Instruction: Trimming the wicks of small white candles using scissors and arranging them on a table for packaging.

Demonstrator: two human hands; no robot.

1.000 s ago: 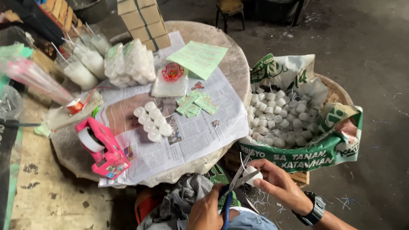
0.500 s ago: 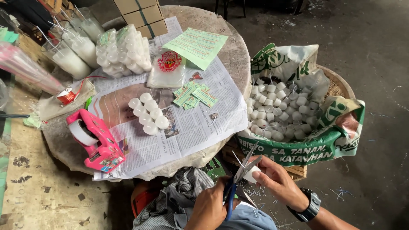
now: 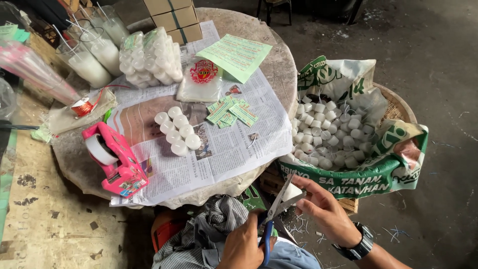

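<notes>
Left hand [image 3: 244,244]: it is gripping the blue handles of the scissors [image 3: 275,214] low in the view, its fingers closed through the loops.
Scissors: the blades are standing apart, pointing up and to the right, their tips lying right at the small white candle [image 3: 293,192].
Right hand [image 3: 323,209]: it is pinching the small white candle between thumb and fingers, its grip clamped on it; a dark wristwatch [image 3: 357,244] is sitting on the wrist.
Small white candle: it is being held in the air just below the edge of the round tabletop [image 3: 279,74] and just in front of the green-and-white sack [image 3: 378,174], touching or nearly touching the scissor blades.
Sack: it is lying open in a woven basket [image 3: 398,107] to the right of the tabletop, holding a heap of loose white candles [image 3: 331,137].
Tabletop: newspaper [image 3: 234,154] is covering it; a two-row cluster of white candles [image 3: 178,130] is standing near the middle.
Left of the cluster: a pink tape dispenser [image 3: 115,159] is resting on the newspaper's edge.
Beyond the cluster: small green labels [image 3: 230,112], a clear bag with a red print [image 3: 200,82], a green paper sheet [image 3: 235,55], bagged white candles [image 3: 147,59] and cardboard boxes [image 3: 174,20] are lying or standing.
Far left: tall glass candles [image 3: 92,55] are standing together.
Lap: striped cloth [image 3: 209,234] is bunching beside the left hand.
</notes>
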